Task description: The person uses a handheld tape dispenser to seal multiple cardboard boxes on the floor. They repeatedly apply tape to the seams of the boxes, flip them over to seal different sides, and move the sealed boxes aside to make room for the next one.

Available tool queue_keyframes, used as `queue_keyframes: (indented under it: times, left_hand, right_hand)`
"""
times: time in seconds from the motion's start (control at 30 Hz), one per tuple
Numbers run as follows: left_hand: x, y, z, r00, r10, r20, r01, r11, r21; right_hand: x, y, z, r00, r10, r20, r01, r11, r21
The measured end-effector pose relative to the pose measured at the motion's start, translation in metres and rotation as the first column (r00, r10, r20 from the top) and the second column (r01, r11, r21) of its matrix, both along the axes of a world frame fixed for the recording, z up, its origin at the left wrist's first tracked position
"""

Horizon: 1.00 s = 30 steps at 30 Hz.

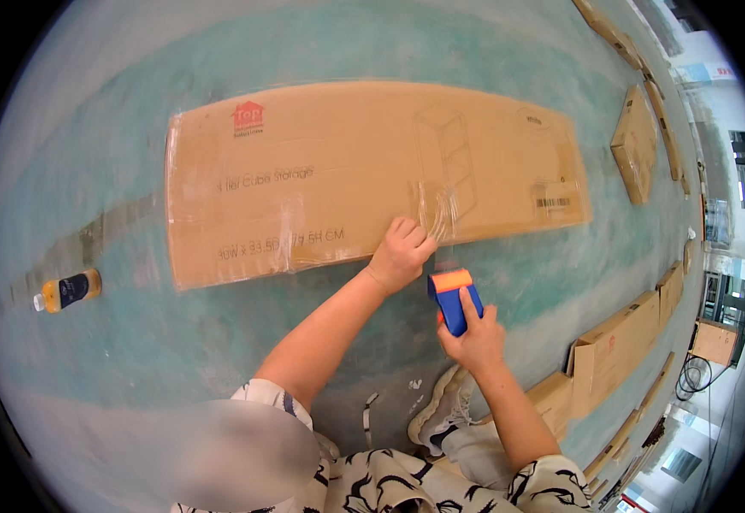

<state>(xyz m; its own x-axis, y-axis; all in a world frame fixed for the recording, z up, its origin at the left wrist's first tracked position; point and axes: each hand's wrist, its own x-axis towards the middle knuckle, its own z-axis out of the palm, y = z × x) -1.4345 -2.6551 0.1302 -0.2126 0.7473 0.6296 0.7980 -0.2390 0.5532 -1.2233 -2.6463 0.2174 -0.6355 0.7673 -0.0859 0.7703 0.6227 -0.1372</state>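
A long flat cardboard box (355, 162) lies on the floor in front of me, with printing, a line drawing and strips of clear tape (445, 205) across it. My left hand (402, 254) is closed at the box's near edge, just left of a tape strip. What its curled fingers grip, if anything, is hidden. In my right hand (477, 338) is a blue and orange tape dispenser (455, 299), the index finger stretched along its top. Its head is close to the near edge, and clear tape seems to run between it and the box.
A bottle (69, 291) of yellow liquid with a dark label lies at the left. More cardboard boxes (616, 346) stand at the right, and a flat carton (635, 145) lies at the far right. My shoe (441, 410) and a small strip (368, 419) are close by.
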Motion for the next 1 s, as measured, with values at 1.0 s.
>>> queue_keyframes:
  times: [1.0]
  left_hand:
    - [0.055,0.083,0.056,0.878,-0.095,-0.470,-0.347,0.550,-0.760]
  right_hand:
    - [0.129,0.186,0.087,0.966,-0.125,0.224,0.239,0.753,-0.613]
